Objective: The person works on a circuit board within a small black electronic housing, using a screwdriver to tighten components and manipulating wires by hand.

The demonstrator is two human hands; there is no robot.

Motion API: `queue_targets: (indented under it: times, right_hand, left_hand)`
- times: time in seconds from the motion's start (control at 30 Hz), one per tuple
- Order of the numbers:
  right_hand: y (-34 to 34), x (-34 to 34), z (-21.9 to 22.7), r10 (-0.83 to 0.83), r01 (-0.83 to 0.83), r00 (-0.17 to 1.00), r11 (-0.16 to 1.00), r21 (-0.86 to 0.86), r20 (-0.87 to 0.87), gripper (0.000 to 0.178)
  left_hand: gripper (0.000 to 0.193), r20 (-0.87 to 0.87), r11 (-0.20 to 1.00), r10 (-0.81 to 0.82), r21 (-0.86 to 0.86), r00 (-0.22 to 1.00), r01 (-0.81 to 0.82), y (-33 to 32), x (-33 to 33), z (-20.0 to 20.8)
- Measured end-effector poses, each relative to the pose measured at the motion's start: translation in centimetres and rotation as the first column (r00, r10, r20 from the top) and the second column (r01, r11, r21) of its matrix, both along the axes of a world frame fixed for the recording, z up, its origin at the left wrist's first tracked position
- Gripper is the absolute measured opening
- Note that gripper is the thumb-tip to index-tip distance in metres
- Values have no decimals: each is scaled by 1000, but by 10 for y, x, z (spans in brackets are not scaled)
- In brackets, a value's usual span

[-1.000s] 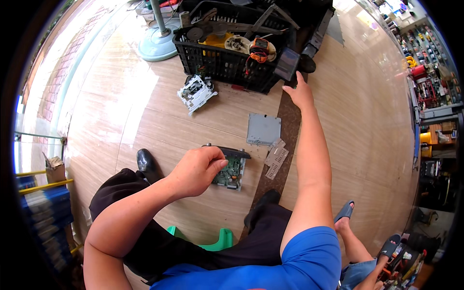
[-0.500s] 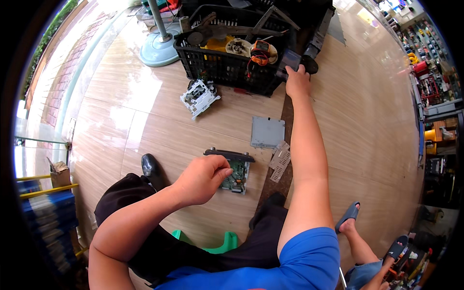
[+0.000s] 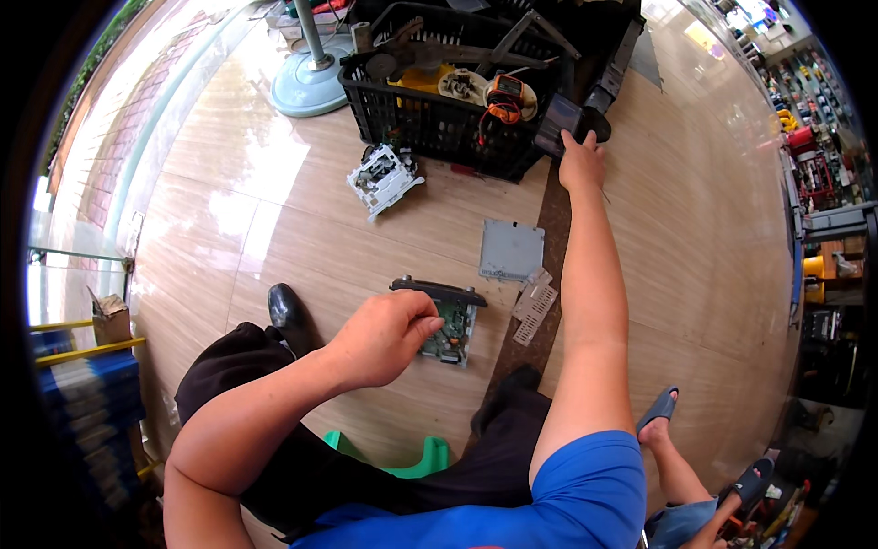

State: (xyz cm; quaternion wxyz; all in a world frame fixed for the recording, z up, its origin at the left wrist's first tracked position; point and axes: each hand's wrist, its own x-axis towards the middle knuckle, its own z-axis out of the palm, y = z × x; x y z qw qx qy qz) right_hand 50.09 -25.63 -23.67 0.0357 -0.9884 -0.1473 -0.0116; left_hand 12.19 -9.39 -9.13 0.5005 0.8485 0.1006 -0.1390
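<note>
My left hand [image 3: 389,339] is closed in a pinch over the near left part of an open electronic unit with a green circuit board [image 3: 446,331] and a dark front bar. Whatever its fingers hold, if anything, is hidden. Far forward, my right hand [image 3: 583,165] reaches out with its fingers apart. Its fingertips are at the near edge of a dark, flat-faced box [image 3: 558,123], which leans by the right end of a black plastic basket [image 3: 439,133]. In the basket lie an orange multimeter [image 3: 506,96], round pale parts and metal arms.
A white metal mechanism [image 3: 384,180] lies before the basket. A grey metal cover [image 3: 512,249] and a perforated plate [image 3: 535,306] rest on the floor. A stand with a round base [image 3: 311,89] is behind left. Another person's sandalled foot [image 3: 657,416] is at right.
The view has shifted slightly, so the floor things sit a little to the right. My right hand stays by the dark box, its fingers now at the box's near edge. My left hand keeps its pinch.
</note>
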Motion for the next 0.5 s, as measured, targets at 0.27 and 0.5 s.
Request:
queue_targets:
  times: [0.27,0.5]
  right_hand:
    - [-11,-7,6,37,-38,999,999,-26,-12,56]
    - [-21,-24,11,164,-165,986,985,-57,-22,57]
  left_hand:
    - [18,-8,1000,1,8,1000,-1,-6,3,-5]
    - [20,-12,1000,-7,13,1000,7,-11,7,-4]
